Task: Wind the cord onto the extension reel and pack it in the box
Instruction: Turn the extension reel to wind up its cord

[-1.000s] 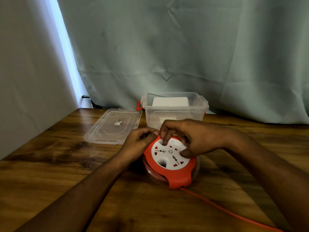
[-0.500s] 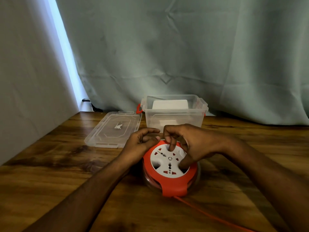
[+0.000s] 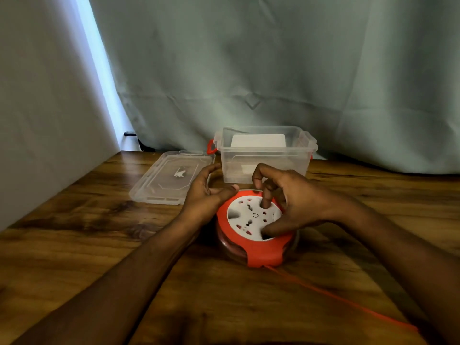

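**Both hands on the reel, box open behind**

The extension reel [image 3: 256, 229] lies flat on the wooden table [image 3: 99, 245] at the centre of the frame, its white socket face up inside an orange housing. The right hand [image 3: 296, 200] comes in from the lower right and curls over the reel: one finger is pushed down into a recess in the white face, and the thumb presses into another recess at the lower right edge, so the hand grasps the disc. The left hand [image 3: 206, 192] sits at the reel's upper left edge with its fingers loosely spread and straightish, the thumb laid against the orange rim; it clasps nothing.

The orange cord [image 3: 336, 297] leaves the bottom of the reel and runs across the table to the lower right of the frame.

Just behind the reel stands the clear plastic box [image 3: 263, 155], open, with red latches. Its lid [image 3: 171, 178] lies flat on the table to the left of it. A grey-green curtain [image 3: 273, 70] fills the upper frame.
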Demonstrator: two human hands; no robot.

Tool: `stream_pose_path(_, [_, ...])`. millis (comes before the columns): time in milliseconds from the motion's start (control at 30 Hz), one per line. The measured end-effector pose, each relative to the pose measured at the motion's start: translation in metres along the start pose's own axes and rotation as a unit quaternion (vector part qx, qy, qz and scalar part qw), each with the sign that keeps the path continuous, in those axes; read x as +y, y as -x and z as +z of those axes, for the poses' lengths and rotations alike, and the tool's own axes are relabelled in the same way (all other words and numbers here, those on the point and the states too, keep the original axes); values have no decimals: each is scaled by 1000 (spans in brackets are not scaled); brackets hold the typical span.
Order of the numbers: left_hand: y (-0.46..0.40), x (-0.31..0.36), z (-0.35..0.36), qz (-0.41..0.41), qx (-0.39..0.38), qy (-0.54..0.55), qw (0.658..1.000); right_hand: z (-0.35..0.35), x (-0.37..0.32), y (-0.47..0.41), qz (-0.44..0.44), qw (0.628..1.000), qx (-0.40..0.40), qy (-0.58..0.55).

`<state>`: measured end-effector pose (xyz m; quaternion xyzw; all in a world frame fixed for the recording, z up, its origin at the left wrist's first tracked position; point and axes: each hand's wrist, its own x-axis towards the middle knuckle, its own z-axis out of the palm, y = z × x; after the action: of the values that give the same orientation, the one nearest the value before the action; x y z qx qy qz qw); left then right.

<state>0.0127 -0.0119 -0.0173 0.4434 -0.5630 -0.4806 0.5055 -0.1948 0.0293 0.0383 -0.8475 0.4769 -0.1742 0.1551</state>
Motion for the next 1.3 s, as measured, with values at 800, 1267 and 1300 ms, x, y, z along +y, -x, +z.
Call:
stream_pose_path(800, [-3, -9, -1, 22, -5, -61, 998, 32, -11, 19, 87, 980, 143, 111])
stream_pose_path(1267, [-1, -4, -2, 34, -49, -50, 997, 35, 1, 25, -89, 976, 191, 48])
stream_pose_path(1300, [-1, -3, -2, 38, -54, -55, 996, 32, 3, 24, -88, 981, 169, 26])
